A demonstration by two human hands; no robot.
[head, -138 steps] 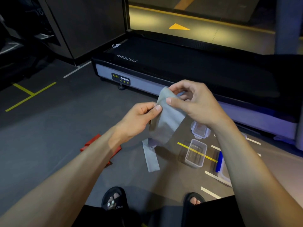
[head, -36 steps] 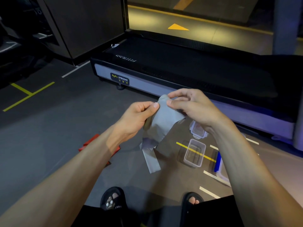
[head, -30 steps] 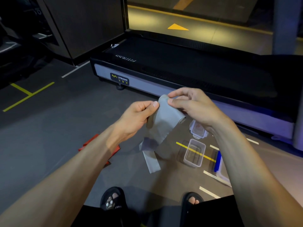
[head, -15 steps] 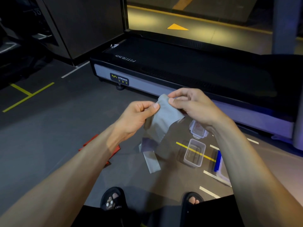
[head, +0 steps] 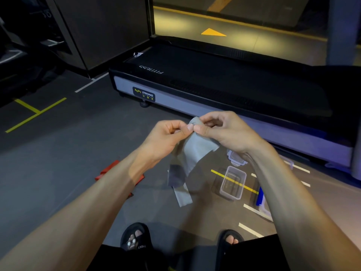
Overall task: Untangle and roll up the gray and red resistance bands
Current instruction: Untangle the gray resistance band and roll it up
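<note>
The thumb and forefinger of the left hand [head: 166, 136] pinch the top end of a flat grey rubber resistance band [head: 192, 151], and the thumb and fingers of the right hand [head: 224, 132] pinch the same end just beside them, so the two thumbs nearly meet at the band's upper edge. The other fingers of both hands are curled in. The grey band is held up in front of the person, above the floor, and hangs down from the pinch in a broad strip that folds and narrows toward its lower tail [head: 182, 196].

A flat red resistance band [head: 109, 170] lies on the dark grey floor [head: 58, 153] to the left, mostly hidden behind the left forearm.

On the floor to the right sits a clear rectangular plastic container [head: 232, 182] across a yellow floor line, with a clear clip-lock lid [head: 235, 159] just beyond it. Nearer and farther right, a blue and white box [head: 261, 200] shows partly behind the right forearm.

Across the far side stands a black treadmill deck with a grey side rail [head: 214, 90]. Two feet in black slide sandals [head: 135, 236] show at the near edge.
</note>
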